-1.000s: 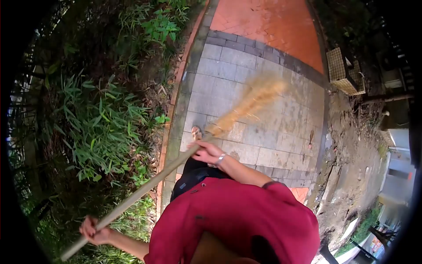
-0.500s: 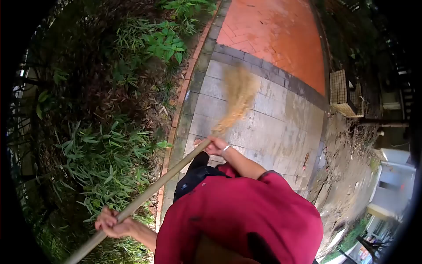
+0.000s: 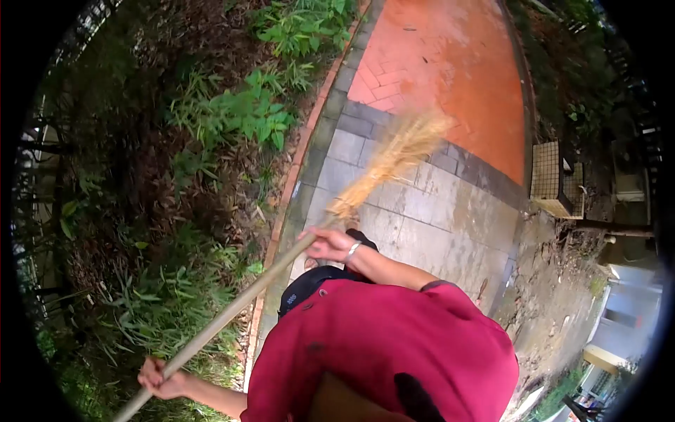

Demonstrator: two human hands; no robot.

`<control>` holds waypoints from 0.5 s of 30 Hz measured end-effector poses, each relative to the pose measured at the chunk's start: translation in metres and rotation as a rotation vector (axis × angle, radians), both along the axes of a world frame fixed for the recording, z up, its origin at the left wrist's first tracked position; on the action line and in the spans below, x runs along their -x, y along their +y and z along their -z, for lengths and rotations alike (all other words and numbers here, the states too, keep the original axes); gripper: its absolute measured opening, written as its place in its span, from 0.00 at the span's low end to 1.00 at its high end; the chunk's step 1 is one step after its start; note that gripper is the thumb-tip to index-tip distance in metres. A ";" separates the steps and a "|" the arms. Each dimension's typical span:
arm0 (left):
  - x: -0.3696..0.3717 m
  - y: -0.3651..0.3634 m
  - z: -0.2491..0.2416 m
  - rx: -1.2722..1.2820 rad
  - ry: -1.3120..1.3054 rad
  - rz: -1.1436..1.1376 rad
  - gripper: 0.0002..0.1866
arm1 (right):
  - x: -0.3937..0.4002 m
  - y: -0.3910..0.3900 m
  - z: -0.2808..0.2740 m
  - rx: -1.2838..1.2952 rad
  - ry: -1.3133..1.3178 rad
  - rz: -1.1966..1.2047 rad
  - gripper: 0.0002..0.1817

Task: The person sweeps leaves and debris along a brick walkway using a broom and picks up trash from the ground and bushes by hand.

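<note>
A long-handled straw broom runs diagonally across the view, its bristles smeared by motion over the grey paving. My right hand, with a silvery band at the wrist, is closed round the pole just below the straw head. Farther down the same pole, at lower left over the planting bed, my left hand grips it, fingers wrapped round. The pole's lower end runs out of the picture. A dark shoe shows partly behind my right hand.
Grey tiles meet orange-red herringbone paving ahead. On the left, a brick kerb borders a bed with green plants and leaf litter. At right are a wire-mesh crate and bare earth.
The broom's straw head has swung right and forward, to the edge of the orange paving. Both hands have shifted a little left, still holding the pole.
</note>
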State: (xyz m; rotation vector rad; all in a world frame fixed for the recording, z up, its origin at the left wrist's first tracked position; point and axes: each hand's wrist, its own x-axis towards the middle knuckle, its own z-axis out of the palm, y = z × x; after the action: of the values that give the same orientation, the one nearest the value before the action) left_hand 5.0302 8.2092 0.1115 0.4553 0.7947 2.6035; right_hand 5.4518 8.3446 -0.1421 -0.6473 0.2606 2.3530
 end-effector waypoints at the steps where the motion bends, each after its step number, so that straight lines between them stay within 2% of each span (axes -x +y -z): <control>1: 0.000 -0.006 -0.016 0.003 0.161 -0.006 0.10 | 0.004 0.024 -0.005 -0.033 0.085 -0.044 0.12; 2: -0.007 -0.007 -0.033 0.029 0.325 -0.033 0.11 | 0.007 0.045 -0.012 -0.062 0.147 -0.062 0.12; 3: -0.012 -0.009 -0.050 0.081 0.399 -0.070 0.17 | 0.006 0.066 -0.024 -0.071 0.170 -0.069 0.11; 4: -0.059 0.011 -0.071 0.100 0.494 -0.131 0.17 | 0.002 0.086 -0.036 -0.056 0.170 -0.066 0.12; 6: -0.111 0.043 -0.086 -0.106 0.588 0.227 0.14 | -0.015 0.123 -0.029 -0.034 0.148 -0.103 0.13; 7: -0.128 0.062 -0.084 0.130 0.615 -0.104 0.15 | -0.028 0.138 -0.011 -0.005 0.122 -0.089 0.14; 9: -0.172 0.120 -0.053 0.154 0.469 -0.314 0.11 | -0.055 0.158 0.045 0.112 -0.017 -0.069 0.15; 11: -0.171 0.154 -0.009 0.193 0.462 -0.146 0.11 | -0.100 0.155 0.073 0.186 -0.085 -0.055 0.13; 12: -0.186 0.174 0.000 0.198 0.345 -0.114 0.11 | -0.116 0.163 0.074 0.187 -0.085 -0.063 0.13; 15: -0.196 0.193 0.017 0.278 0.265 -0.091 0.12 | -0.144 0.185 0.076 0.257 -0.168 -0.033 0.09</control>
State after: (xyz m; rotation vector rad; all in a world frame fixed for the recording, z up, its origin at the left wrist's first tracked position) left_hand 5.2257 8.4025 0.0948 0.7034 1.2716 2.4893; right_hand 5.5957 8.5299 -0.2180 -0.9733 0.4847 2.2988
